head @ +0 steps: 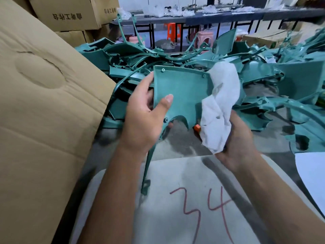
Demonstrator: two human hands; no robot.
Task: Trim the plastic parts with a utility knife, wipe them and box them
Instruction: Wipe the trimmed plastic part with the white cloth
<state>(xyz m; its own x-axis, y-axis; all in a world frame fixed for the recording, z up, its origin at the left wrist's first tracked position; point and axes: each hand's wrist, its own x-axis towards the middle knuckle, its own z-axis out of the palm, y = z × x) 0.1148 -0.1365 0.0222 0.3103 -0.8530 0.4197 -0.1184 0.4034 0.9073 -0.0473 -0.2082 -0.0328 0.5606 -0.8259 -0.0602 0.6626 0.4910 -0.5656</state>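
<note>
My left hand (146, 118) grips a flat teal plastic part (182, 94) by its left edge, thumb lying across its face. The part has small screw holes at its corners and a curved cut-out along the bottom. My right hand (237, 143) holds a crumpled white cloth (219, 106) that rests against the part's right edge. A small orange object (197, 128), perhaps the utility knife, peeks out just below the part and beside the cloth; most of it is hidden.
A heap of teal plastic parts (175, 55) covers the floor ahead and to the right. A large open cardboard box flap (44, 103) stands at the left. A white surface marked "34" (193, 199) lies below my arms. Stacked cartons, stools and a long table stand behind.
</note>
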